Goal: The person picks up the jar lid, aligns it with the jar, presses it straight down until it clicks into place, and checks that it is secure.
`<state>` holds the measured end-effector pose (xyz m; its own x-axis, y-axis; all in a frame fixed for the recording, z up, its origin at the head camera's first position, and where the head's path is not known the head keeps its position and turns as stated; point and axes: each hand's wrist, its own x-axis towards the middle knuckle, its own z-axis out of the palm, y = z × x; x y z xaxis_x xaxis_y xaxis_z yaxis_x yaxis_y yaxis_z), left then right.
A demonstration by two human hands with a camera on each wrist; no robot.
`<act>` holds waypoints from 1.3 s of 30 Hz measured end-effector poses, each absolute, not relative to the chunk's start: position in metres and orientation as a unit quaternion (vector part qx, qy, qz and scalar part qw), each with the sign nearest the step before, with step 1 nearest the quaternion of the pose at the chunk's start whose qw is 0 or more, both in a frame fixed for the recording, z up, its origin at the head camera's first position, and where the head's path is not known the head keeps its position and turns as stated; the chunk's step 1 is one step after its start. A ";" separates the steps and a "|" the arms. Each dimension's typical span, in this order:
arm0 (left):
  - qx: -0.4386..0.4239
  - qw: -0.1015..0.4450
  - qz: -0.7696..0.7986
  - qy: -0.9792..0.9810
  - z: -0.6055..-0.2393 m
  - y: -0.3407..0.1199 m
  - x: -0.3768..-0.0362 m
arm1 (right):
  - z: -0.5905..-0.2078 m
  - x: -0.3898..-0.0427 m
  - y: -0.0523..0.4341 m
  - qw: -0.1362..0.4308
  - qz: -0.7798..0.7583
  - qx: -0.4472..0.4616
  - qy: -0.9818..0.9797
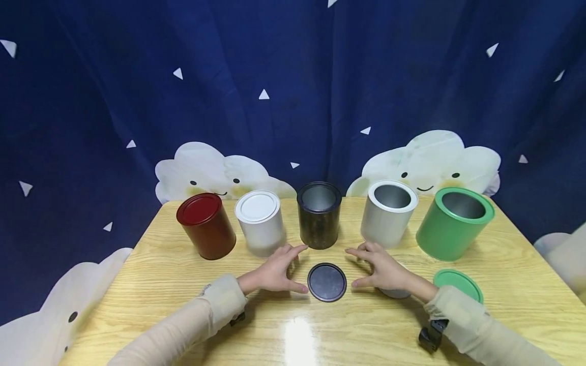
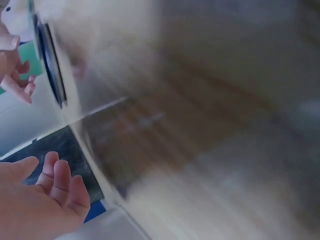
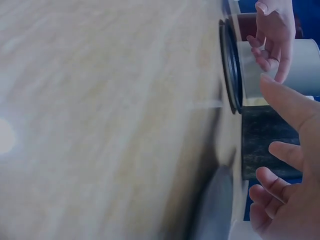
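Round black metal lid and open black cylindrical tin.
You see the lid lying flat on the wooden table, just before the upright, lidless tin.

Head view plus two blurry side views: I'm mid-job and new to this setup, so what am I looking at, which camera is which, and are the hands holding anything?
There is no machine: a person works with two bare hands. The big picture comes from a camera on their head, looking down at a wooden table. The other two come from cameras on each wrist, tilted and blurred.

Along the back stand five tins: a red tin and a white tin with lids on, then a black tin, a silver tin and a green tin, all open. A black lid lies flat at the front, a green lid to the right, and a grey lid shows partly under the right wrist.

The left hand and right hand sit on either side of the black lid, fingers spread. Neither grips anything.
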<state>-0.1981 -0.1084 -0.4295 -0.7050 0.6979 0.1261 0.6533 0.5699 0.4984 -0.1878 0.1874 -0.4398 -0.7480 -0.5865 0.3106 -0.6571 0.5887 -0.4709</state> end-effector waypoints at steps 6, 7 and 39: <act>0.388 0.042 0.245 0.887 -0.437 -0.104 -0.199 | -0.447 -0.186 0.187 0.029 0.271 0.342 -0.899; 0.385 0.045 0.246 0.888 -0.438 -0.104 -0.199 | -0.448 -0.186 0.186 0.027 0.268 0.343 -0.900; 0.341 0.083 0.162 0.922 -0.441 -0.088 -0.194 | -0.451 -0.184 0.160 -0.006 0.220 0.347 -0.911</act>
